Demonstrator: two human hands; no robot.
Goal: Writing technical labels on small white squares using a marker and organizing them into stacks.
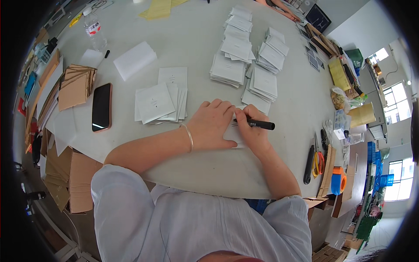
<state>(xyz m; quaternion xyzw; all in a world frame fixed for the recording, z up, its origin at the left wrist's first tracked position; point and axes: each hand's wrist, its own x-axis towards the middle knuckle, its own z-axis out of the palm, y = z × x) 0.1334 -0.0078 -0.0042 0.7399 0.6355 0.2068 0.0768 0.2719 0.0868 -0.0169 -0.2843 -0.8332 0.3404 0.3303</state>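
Observation:
A black marker pen (pixel 262 124) is gripped in my right hand (pixel 253 136), its back end pointing right and its tip hidden by the fingers. Beneath both hands lies a flat white packet (pixel 238 141) with small dark marks, mostly covered. My left hand (pixel 211 126) rests flat across its left part, thumb spread away from the fingers. To the left of that hand is a loose pile of similar white packets (pixel 155 104). Beyond the hands, more packets stand in overlapping stacks, one longer row (pixel 228 70) and a shorter one (pixel 264 83) to its right.
A phone (pixel 101 107), cardboard pieces (pixel 77 89), a white sheet (pixel 135 60) and a water bottle (pixel 94 29) occupy the left side. Scissors (pixel 320 161), a black-handled tool (pixel 309 165) and an orange-and-blue tape roll (pixel 338 180) lie near the right edge. Another person's arm (pixel 283 9) shows at the far side.

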